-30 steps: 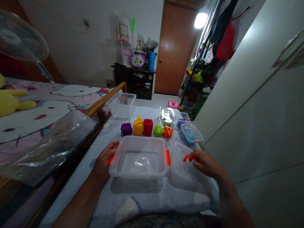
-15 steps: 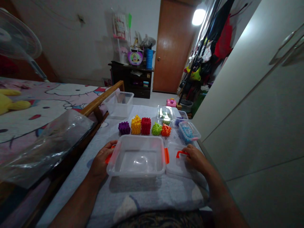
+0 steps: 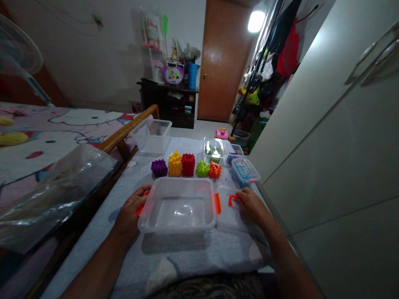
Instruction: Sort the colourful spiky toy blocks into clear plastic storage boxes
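**Hands at an open storage box and its lid, viewed from above**

Nearest, a grey-blue cloth with pale patches [image 3: 193, 257] covers the work surface. On it, directly before me, sits an open, clear plastic box with orange side latches [image 3: 177, 211], upright, with nothing visible inside. My left hand [image 3: 129, 209] is at the box's left side, its fingers partly curled over the orange latch there; the thumb is hidden, so how firmly it grips cannot be told. My right hand [image 3: 252, 203] is nearly closed, fingertips on the end of a thin orange handle [image 3: 232, 199]. This handle lies over a translucent plastic lid [image 3: 229, 218], flat on the cloth just beside the box.

Beyond the box stands a row of knobbly blocks, left to right: purple [image 3: 159, 168], yellow [image 3: 175, 164], red [image 3: 188, 165], lime green [image 3: 202, 168] and orange [image 3: 215, 170]. To their right is a lidded clear tub of blue pieces [image 3: 245, 170]. At the far left of the cloth rests a large, clear plastic bin [image 3: 152, 135]. Farther off are a pink case [image 3: 222, 133] and a brown wooden door [image 3: 218, 62].
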